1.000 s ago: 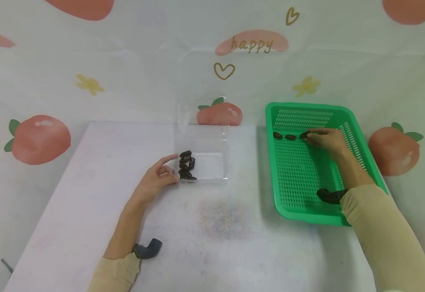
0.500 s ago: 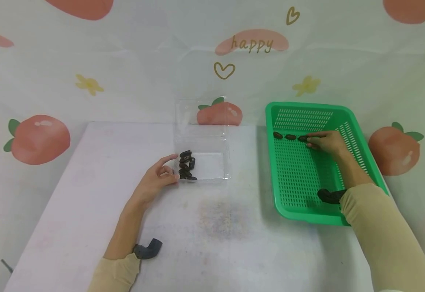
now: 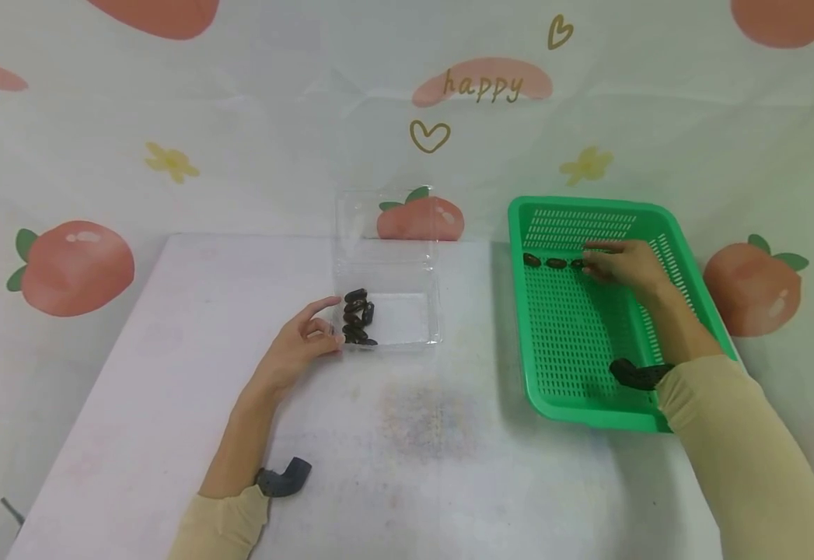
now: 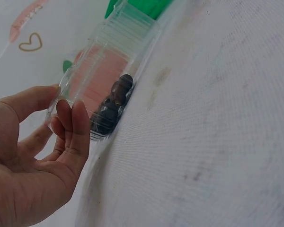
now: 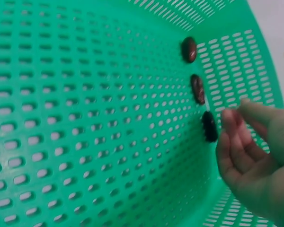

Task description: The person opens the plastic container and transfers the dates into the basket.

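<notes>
Three dark brown dates lie in a row along the far end of the green basket [image 3: 592, 425]: one date at the left [image 3: 532, 260], a middle date [image 3: 557, 264] and a right date [image 5: 209, 126]. Close beside the right date is my right hand [image 5: 258, 158], its fingers bent, with a small gap to the date in the right wrist view. My left hand [image 3: 298, 348] holds the left side of a clear plastic box [image 3: 407, 344], finger and thumb at its edge. Several more dates [image 3: 357, 315] are heaped against that side of the box.
The box's clear lid [image 3: 386, 225] stands raised at the back, before the fruit-printed backdrop [image 3: 274, 155]. Box and basket both sit on a white table [image 3: 420, 498], the basket to the right with raised, slotted walls. Dark wrist mounts [image 3: 284, 477] show on both forearms.
My right hand has set the third date down in line with the other two and drawn slightly away from it. The left hand and the box have stayed still.
</notes>
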A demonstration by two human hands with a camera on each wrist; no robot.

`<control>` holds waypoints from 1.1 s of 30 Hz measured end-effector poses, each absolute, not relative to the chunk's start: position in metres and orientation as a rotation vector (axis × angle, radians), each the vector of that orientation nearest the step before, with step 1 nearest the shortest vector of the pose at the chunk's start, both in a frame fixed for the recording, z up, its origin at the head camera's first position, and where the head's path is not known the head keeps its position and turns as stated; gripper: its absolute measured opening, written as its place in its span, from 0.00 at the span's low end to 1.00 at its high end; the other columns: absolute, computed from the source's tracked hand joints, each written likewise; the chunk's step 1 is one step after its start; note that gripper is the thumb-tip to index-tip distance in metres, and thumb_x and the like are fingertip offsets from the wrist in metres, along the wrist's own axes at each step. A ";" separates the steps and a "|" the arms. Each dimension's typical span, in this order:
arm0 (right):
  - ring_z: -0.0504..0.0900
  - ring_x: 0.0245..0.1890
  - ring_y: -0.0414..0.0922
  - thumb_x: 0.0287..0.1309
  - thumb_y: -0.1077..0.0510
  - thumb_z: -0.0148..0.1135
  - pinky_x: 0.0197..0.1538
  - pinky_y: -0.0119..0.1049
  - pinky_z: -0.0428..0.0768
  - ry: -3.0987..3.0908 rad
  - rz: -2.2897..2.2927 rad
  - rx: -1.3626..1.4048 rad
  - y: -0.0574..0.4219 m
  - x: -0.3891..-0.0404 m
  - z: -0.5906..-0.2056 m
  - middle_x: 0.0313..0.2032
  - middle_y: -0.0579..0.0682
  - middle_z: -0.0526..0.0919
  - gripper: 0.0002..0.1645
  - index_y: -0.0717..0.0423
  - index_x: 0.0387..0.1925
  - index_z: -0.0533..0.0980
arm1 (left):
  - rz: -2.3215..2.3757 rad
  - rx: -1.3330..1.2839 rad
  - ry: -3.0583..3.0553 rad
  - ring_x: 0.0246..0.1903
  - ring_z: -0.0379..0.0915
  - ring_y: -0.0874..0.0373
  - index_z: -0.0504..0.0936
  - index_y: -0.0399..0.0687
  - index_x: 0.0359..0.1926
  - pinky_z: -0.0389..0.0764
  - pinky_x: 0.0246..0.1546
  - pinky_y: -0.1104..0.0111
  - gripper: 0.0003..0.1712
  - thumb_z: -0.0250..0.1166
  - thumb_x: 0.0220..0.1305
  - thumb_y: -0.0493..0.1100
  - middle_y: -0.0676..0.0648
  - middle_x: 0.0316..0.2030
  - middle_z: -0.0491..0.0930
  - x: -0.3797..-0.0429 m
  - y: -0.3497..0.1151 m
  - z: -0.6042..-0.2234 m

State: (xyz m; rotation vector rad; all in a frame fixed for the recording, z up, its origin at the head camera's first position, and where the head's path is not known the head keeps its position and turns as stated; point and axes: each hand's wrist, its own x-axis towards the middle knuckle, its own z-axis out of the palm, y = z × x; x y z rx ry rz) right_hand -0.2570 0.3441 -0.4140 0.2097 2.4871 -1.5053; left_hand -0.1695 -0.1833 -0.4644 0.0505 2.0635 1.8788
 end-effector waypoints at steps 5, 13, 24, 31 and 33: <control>0.84 0.38 0.31 0.69 0.46 0.59 0.47 0.29 0.82 2.485 -1.672 0.103 0.338 -0.257 -0.404 0.36 0.32 0.83 0.36 0.66 0.68 0.66 | 1.884 0.050 2.058 0.37 0.81 0.47 0.64 0.53 0.73 0.82 0.46 0.65 0.39 0.68 0.63 0.33 0.46 0.32 0.72 -0.169 -0.182 -0.462; 0.83 0.44 0.37 0.70 0.45 0.56 0.53 0.32 0.80 2.476 -1.741 0.009 0.321 -0.251 -0.388 0.44 0.40 0.83 0.35 0.65 0.67 0.67 | 1.806 0.025 2.121 0.37 0.81 0.46 0.66 0.55 0.72 0.83 0.45 0.64 0.39 0.70 0.62 0.36 0.46 0.32 0.72 -0.170 -0.181 -0.462; 0.82 0.47 0.44 0.70 0.48 0.59 0.52 0.32 0.80 2.324 -1.964 -0.114 0.291 -0.234 -0.374 0.50 0.49 0.82 0.30 0.64 0.64 0.71 | 1.831 -0.013 2.081 0.37 0.81 0.45 0.64 0.48 0.71 0.83 0.46 0.60 0.40 0.71 0.60 0.34 0.49 0.28 0.70 -0.170 -0.180 -0.459; 0.82 0.45 0.45 0.69 0.49 0.60 0.51 0.32 0.81 2.269 -2.042 -0.134 0.268 -0.224 -0.363 0.49 0.51 0.82 0.24 0.59 0.59 0.77 | 1.832 -0.001 2.068 0.37 0.82 0.45 0.63 0.48 0.71 0.84 0.45 0.60 0.41 0.71 0.60 0.34 0.49 0.27 0.70 -0.172 -0.179 -0.457; 0.83 0.44 0.46 0.69 0.50 0.60 0.50 0.33 0.81 2.237 -2.070 -0.142 0.261 -0.220 -0.359 0.49 0.52 0.82 0.23 0.59 0.58 0.77 | 1.827 0.001 2.071 0.37 0.82 0.44 0.63 0.49 0.72 0.83 0.45 0.60 0.42 0.71 0.60 0.34 0.49 0.27 0.70 -0.173 -0.179 -0.456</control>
